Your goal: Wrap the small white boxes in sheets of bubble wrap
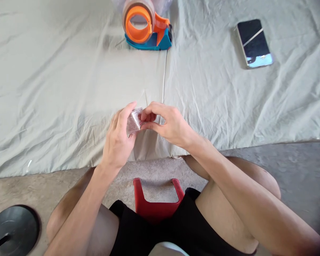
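Observation:
A small clear, shiny plastic-wrapped packet [133,121] is held above the front edge of the grey cloth [77,89]. My left hand [119,137] grips it from the left, thumb below and fingers above. At the packet's right side, my right hand [162,122] has its thumb and index finger closed on the packet's edge. The contents of the packet are too small to make out, and the left fingertips are partly hidden behind it.
An orange and blue tape dispenser [160,37] lies at the top centre. A phone [254,42] rests at the upper right. Below are a red stool [157,209] between the legs and a round black base [14,229] at the lower left.

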Motion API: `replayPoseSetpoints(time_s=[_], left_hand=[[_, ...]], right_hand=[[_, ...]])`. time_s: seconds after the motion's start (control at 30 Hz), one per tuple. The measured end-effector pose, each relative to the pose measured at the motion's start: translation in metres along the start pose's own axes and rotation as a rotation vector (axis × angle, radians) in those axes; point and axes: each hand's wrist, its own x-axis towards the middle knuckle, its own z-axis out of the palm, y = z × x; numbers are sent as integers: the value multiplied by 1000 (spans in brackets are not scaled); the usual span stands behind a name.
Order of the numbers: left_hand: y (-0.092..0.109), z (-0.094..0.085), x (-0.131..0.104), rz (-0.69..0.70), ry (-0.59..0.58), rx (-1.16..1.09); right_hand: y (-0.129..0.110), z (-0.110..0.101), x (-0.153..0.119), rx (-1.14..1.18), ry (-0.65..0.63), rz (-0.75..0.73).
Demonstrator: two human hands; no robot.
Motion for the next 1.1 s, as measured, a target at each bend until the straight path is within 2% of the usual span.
replayPoseSetpoints(time_s=[0.37, 0.53, 0.73, 0.93, 1.1], left_hand=[[2, -5, 5, 16, -67, -16], [2, -4, 12, -31, -47, 4], [-1, -4, 15, -24, -20, -51], [-4, -2, 12, -30, -37, -61], [-3, 0, 12, -49, -50, -113]], right_hand=[[0, -7, 0, -45, -69, -17], [3, -3, 0, -9, 8, -16], [2, -1, -2, -29, 92, -109], [3, -4, -2, -43, 0, -30], [4, -7, -3, -110, -52, -84]])
